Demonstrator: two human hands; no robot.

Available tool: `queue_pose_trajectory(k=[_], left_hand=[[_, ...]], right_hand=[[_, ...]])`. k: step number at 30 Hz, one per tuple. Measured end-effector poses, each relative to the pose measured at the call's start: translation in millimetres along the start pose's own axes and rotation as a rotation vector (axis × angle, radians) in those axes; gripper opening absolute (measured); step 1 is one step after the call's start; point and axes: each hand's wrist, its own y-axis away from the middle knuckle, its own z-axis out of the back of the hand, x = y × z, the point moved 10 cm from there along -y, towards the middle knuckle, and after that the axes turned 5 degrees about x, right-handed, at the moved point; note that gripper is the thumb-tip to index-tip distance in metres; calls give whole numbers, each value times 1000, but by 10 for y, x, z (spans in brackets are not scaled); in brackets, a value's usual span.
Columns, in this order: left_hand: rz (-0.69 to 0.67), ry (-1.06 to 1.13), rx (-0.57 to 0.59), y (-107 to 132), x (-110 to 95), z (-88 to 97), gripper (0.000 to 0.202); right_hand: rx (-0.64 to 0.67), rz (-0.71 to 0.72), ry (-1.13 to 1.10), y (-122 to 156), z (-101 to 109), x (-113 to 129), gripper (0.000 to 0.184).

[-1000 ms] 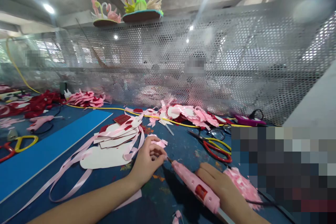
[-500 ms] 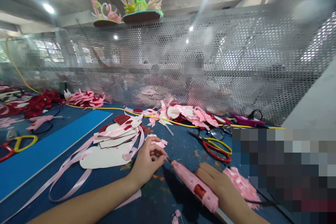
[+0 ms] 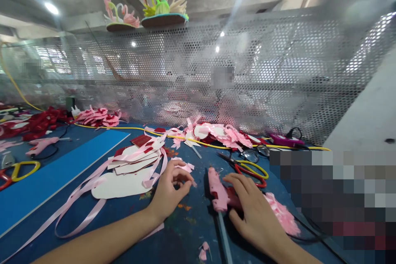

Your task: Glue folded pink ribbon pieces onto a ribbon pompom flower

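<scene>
My left hand (image 3: 169, 192) rests on the blue table, fingers curled in a pinch on a small pink ribbon piece (image 3: 185, 168). My right hand (image 3: 252, 208) lies over the handle of a pink glue gun (image 3: 217, 189), which stands nozzle-up on the table with its glue stick (image 3: 224, 237) pointing towards me. A pile of white card hearts (image 3: 130, 169) wrapped in pink ribbon sits just left of my left hand. A fluffy pink ribbon bundle (image 3: 283, 214) lies to the right of my right hand.
Red and yellow scissors (image 3: 250, 169) lie behind the glue gun. Pink ribbon scraps (image 3: 222, 134) and a yellow cable (image 3: 148, 130) run along the perforated metal screen (image 3: 278, 70). A bright blue sheet (image 3: 46, 177), another pink glue gun (image 3: 41, 144) and more scissors (image 3: 18, 169) are at left.
My right hand has swung the glue gun away from my left hand's fingers and set it upright on the table. The left hand stays pinched on the ribbon piece.
</scene>
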Motion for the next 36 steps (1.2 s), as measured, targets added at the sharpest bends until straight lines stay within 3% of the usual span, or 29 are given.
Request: queue_pose_trajectory(k=[2,4,7,13,26,32,36], left_hand=[[-19,43,9,38,-12,-27,33],[-15,102,34,95,1,-88,35],[32,193,104,205,48,-241,39],[59,225,205,341,36,-445,42],[75,39,281,376,16,-523,42],[68,36,349,386,-11,-580,42],[87,79,326,369,11,-567,42]], right_hand=[[-45,47,-68,18,77,80,48],[-63,66,-175,38,131,163,32],[29,49,-387,47,77,292,9],[167,93,-590,79,-44,506,11],[107,103,-604,70,-45,450,19],[93,95,-607,95,-70,427,22],[78,80,-605,90,-42,425,23]])
